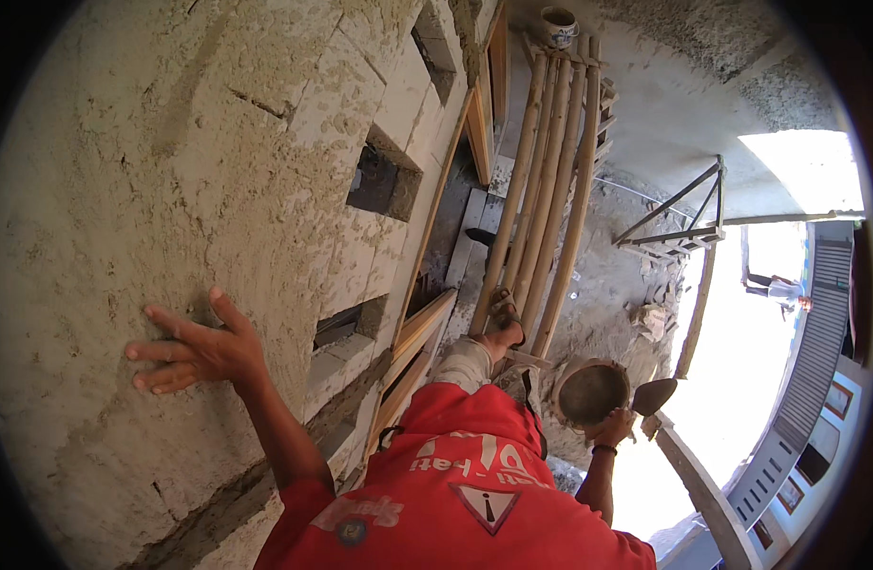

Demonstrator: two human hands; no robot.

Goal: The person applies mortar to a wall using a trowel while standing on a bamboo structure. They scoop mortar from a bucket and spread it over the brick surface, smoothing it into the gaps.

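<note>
My left hand (199,356) is spread with its fingers apart against the rough, partly plastered wall (199,218), and holds nothing. Low on the right, my right hand (615,427) is closed round a trowel, the handle mostly hidden by the fingers. The trowel's dark pointed blade (655,396) sticks out to the right. Just beside that hand is a round bucket (561,388) with grey mortar (593,393) inside. My sandalled foot (506,313) stands on a platform of long wooden poles (552,190).
A white bucket (558,36) sits at the platform's far end. Square openings (384,180) and wooden frames (477,133) line the block wall. An angular support frame (679,217) stands to the right, above rubble-strewn ground. Far off in bright light is another person (783,289).
</note>
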